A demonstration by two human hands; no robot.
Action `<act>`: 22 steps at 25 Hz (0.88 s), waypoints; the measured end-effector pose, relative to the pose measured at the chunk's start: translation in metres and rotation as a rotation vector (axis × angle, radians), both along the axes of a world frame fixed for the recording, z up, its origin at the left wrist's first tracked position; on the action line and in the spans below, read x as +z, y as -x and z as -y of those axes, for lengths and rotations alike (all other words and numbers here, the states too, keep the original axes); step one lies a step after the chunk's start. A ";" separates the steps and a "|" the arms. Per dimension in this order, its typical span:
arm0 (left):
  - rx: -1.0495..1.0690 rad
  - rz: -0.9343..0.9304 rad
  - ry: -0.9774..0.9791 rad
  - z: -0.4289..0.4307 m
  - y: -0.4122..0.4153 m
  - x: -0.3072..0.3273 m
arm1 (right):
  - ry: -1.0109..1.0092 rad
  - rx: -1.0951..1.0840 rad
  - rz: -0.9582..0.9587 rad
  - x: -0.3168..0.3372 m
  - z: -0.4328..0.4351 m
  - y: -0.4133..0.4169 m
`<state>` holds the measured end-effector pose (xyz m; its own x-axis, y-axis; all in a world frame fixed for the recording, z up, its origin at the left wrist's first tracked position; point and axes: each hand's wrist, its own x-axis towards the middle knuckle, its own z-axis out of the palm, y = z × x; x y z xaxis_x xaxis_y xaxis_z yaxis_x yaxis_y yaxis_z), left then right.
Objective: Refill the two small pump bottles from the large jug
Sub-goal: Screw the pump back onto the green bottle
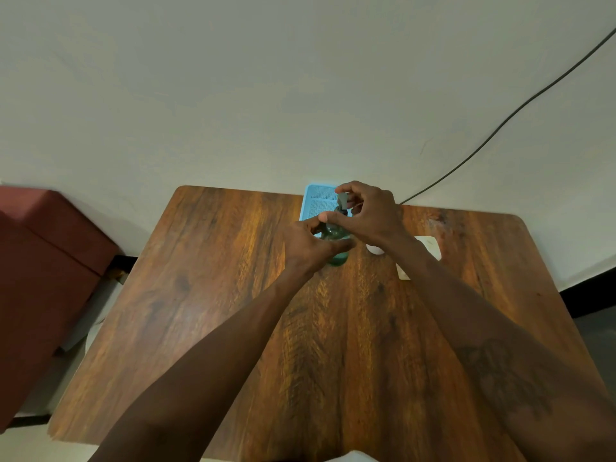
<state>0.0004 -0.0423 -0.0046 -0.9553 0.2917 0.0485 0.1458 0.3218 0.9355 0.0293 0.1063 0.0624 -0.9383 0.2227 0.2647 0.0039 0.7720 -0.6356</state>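
Note:
A small clear greenish pump bottle [337, 258] stands upright on the wooden table [233, 311], just in front of a light blue tray. My left hand [310, 243] wraps around the bottle's body. My right hand [368, 216] is above it, fingers closed on the grey pump head [342, 199] at the bottle's top. A white container [420, 253] lies to the right, mostly hidden behind my right forearm; what it is cannot be told. No second small bottle shows.
The light blue perforated tray [316, 198] sits at the table's far edge against the white wall. A black cable [500, 128] runs down the wall to the table's back. A dark red upholstered seat [46, 261] stands left of the table.

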 end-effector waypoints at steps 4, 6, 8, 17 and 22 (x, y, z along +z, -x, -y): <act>-0.048 -0.009 -0.004 0.003 0.007 0.009 | 0.038 0.160 0.074 0.001 -0.004 0.006; -0.010 -0.005 -0.002 0.001 0.007 0.009 | 0.010 0.137 0.027 0.003 -0.002 0.009; 0.044 -0.001 0.005 -0.004 0.007 0.006 | 0.003 0.091 -0.027 0.002 0.002 0.013; 0.120 -0.059 0.009 -0.006 0.013 0.003 | 0.048 0.122 -0.011 -0.001 0.003 0.021; 0.102 -0.045 0.044 0.004 0.023 0.006 | 0.120 0.277 0.070 0.011 -0.010 0.024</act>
